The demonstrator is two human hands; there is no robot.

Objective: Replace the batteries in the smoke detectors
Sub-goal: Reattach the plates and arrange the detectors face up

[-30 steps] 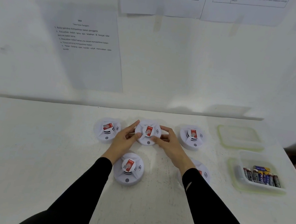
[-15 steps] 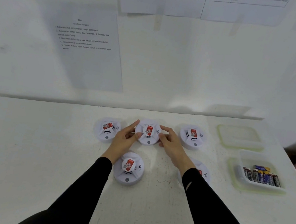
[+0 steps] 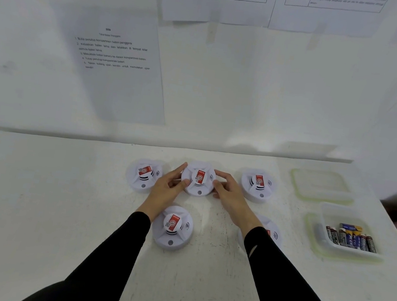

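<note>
The middle smoke detector [image 3: 198,178] in the back row of three is gripped from both sides, sat flat on the white table [image 3: 33,204]. The left hand [image 3: 167,190] is curled round its left edge, thumb pressed on the rim, and the right hand [image 3: 230,195] is clamped on the right edge. Two more detectors [image 3: 172,227] are parked nearer, one half hidden by the right sleeve. Batteries [image 3: 350,238] are kept in a clear tub [image 3: 345,253] off right, its lid [image 3: 321,185] laid behind it.

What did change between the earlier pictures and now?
Little: the right hand drew its fingers slightly off the middle back detector, then set them on its right edge again. The left hand stayed on its left edge. The battery container did not move.
</note>
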